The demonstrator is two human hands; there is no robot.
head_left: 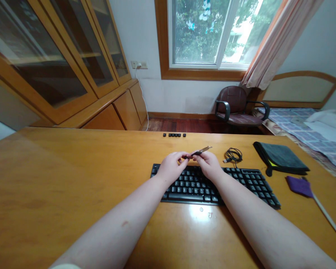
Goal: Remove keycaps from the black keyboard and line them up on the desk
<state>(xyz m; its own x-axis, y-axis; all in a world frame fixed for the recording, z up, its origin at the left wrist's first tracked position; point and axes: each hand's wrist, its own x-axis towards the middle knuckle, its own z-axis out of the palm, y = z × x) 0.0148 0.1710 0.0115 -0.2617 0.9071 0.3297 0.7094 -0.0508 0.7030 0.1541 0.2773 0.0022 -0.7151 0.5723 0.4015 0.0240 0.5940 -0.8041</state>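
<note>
A black keyboard [190, 185] lies on the wooden desk, under my hands and wrists. Above its top rows, my left hand [173, 164] is closed, pinching a small black piece [185, 157] that looks like a keycap. My right hand [210, 166] grips a slim brush [204, 150], dark near the fingers and tan toward its far end, which points up to the right. Both sets of fingertips meet closely, so whether the brush touches the small piece is hidden. Several loose black keycaps [174, 135] stand in a row along the desk's far edge.
The keyboard's coiled cable [233, 154] lies behind it. To the right are a folded dark cloth [281, 157] and a purple-headed tool [299, 186] with a pale handle. Beyond the desk [72, 179] stand a chair [235, 104], a bed [310, 123] and a glass-fronted cabinet [103, 108].
</note>
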